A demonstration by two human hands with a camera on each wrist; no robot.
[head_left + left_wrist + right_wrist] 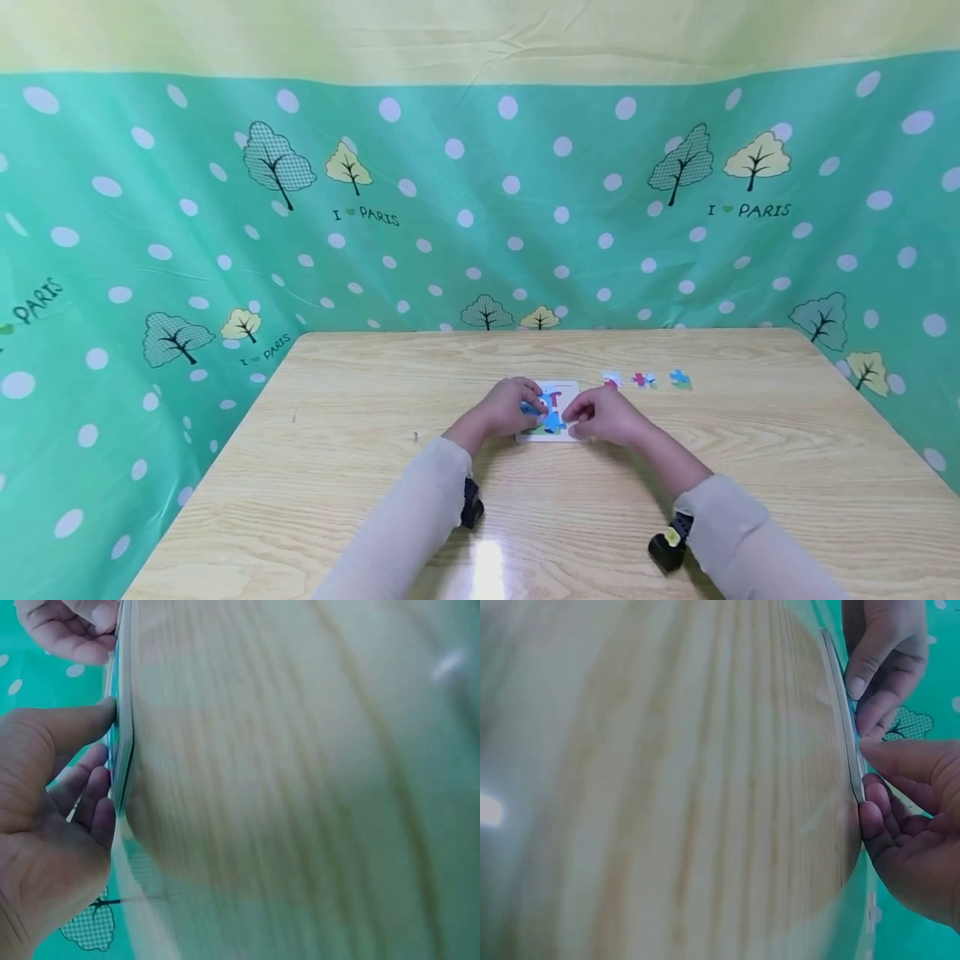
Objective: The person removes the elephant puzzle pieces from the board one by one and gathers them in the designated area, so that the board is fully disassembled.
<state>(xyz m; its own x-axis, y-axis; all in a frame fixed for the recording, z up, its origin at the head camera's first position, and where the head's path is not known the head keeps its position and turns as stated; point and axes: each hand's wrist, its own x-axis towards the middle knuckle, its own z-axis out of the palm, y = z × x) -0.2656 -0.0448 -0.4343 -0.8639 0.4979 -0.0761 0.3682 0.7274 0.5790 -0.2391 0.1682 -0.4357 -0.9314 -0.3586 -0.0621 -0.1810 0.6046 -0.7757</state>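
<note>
A small jigsaw puzzle board [564,435] with a white border lies on the table, a partly assembled blue, red and green picture on it. My left hand [512,406] rests at its left side, thumb and bent fingertips touching the picture. At the right edge is my right hand [611,417], its thumb [900,756] on the board and its other fingers bent beside the edge. Whether a puzzle piece sits between those fingertips is hidden. In the left wrist view, the board [126,712] appears edge-on between both hands.
Behind the right hand, three loose puzzle pieces lie in a row: a white and red piece [612,378], a red and white piece [643,380] and a blue and green piece [680,379]. A green dotted curtain [420,200] hangs behind the wooden table [360,375].
</note>
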